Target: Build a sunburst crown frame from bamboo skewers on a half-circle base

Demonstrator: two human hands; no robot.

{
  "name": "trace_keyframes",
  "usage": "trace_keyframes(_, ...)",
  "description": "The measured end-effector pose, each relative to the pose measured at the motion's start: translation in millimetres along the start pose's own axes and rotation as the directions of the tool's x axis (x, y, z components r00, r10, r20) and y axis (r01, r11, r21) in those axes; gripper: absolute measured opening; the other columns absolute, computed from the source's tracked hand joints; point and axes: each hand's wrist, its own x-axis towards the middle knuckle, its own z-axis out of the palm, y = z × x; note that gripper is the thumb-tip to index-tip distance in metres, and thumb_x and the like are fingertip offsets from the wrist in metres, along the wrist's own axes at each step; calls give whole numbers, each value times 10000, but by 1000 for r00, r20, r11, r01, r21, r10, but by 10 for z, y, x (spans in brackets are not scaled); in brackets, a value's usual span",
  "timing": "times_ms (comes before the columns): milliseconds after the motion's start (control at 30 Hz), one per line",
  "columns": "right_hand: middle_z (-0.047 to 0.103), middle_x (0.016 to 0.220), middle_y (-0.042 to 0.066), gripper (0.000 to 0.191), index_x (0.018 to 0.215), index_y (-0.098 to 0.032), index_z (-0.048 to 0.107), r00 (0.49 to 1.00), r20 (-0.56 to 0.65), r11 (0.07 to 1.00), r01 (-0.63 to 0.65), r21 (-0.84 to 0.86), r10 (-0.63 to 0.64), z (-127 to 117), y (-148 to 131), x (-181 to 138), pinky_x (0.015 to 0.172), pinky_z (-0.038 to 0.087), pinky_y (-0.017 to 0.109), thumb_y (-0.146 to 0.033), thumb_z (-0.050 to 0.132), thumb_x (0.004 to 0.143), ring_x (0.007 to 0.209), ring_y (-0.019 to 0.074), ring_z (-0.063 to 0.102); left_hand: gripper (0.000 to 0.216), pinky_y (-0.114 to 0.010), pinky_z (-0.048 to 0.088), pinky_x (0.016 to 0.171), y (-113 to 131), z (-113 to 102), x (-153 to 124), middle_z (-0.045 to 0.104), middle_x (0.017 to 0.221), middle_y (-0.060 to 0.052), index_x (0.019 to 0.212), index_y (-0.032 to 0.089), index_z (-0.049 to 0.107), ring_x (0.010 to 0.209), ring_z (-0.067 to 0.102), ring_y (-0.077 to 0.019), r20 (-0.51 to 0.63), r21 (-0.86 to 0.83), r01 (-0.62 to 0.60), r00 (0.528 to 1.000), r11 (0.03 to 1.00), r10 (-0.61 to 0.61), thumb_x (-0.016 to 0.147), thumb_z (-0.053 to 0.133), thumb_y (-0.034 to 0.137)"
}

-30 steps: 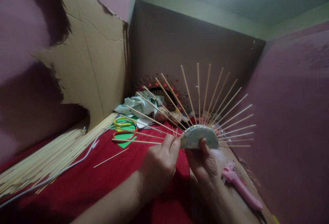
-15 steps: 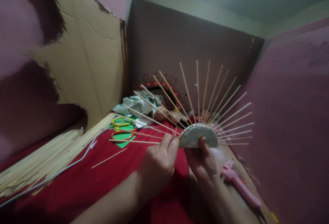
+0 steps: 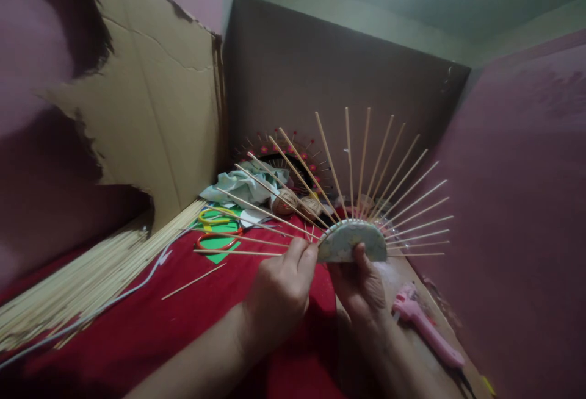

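Note:
A pale, patterned half-round piece point(image 3: 341, 245) is held up in front of me, with thin wooden sticks point(image 3: 361, 161) fanning out from its curved edge. My right hand point(image 3: 361, 289) grips it from below, the thumb pressed on its face. At its left corner, my left hand point(image 3: 286, 274) is closed in a pinch around the base of the lowest left stick point(image 3: 238, 252). The fingertips hide where that stick meets the half-round piece.
A pink glue gun point(image 3: 428, 332) lies at right on a board. Scissors with yellow handles point(image 3: 215, 219) and red-handled scissors point(image 3: 218, 241) rest on green sheets over red cloth point(image 3: 183, 332). A bundle of sticks point(image 3: 91, 277), torn cardboard point(image 3: 151, 94) and twine balls point(image 3: 284, 202) lie around.
Hardly anything differs. The view has shifted very slightly, and the fan of sticks appears tilted a touch; both hands keep their grip.

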Motion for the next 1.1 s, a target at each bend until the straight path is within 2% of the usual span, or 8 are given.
trace_keyframes(433, 734, 930, 32, 232, 890, -230, 669, 999, -16, 999, 32, -23, -33, -44, 0, 15, 955, 460, 497, -314, 723, 680, 1060, 242, 617, 309, -287, 441, 424, -129, -93, 69, 600, 841, -84, 986, 108, 536, 516, 530, -161, 125, -56, -71, 989, 996, 77, 773, 332, 15)
trace_keyframes(567, 736, 920, 24, 217, 883, -232, 670, 999, -20, 999, 39, -21, -39, -50, 8, 14, 968, 458, 462, -295, 724, 683, 1049, 224, 624, 296, -285, 412, 408, -139, -106, 64, 598, 830, -86, 995, 103, 529, 500, 501, -159, 112, -21, -127, 985, 992, 129, 798, 320, 33)
trace_keyframes(700, 733, 945, 24, 204, 876, -234, 672, 999, -25, 999, 46, -18, -47, -36, 16, 11, 973, 458, 453, -291, 723, 687, 1036, 220, 630, 257, -269, 400, 407, -133, -117, 74, 580, 782, -75, 960, 101, 540, 509, 498, -150, 168, 19, -149, 975, 989, 144, 822, 328, 55)
trace_keyframes(800, 738, 922, 18, 253, 885, -234, 676, 999, -29, 999, 39, -11, -40, -14, 3, 7, 960, 468, 462, -287, 759, 652, 960, 219, 656, 245, -264, 412, 413, -144, -131, 91, 571, 762, -66, 931, 105, 548, 520, 508, -147, 191, 7, -145, 971, 989, 141, 843, 323, 61)
trace_keyframes(933, 743, 879, -21, 397, 914, -240, 685, 1000, -25, 1000, 0, 15, 0, 22, -40, -3, 950, 480, 357, -274, 841, 550, 864, 166, 671, 264, -273, 461, 455, -168, -158, 110, 590, 799, -79, 940, 102, 555, 584, 549, -154, 181, -57, -150, 971, 987, 158, 867, 304, 62)
trace_keyframes(1100, 738, 932, -16, 480, 988, -234, 679, 1000, -11, 999, -9, 38, 9, 43, -54, -13, 895, 498, 293, -253, 850, 540, 851, 148, 662, 263, -271, 475, 475, -162, -176, 126, 592, 803, -78, 920, 109, 558, 599, 557, -152, 196, -46, -162, 966, 986, 168, 857, 308, 55)
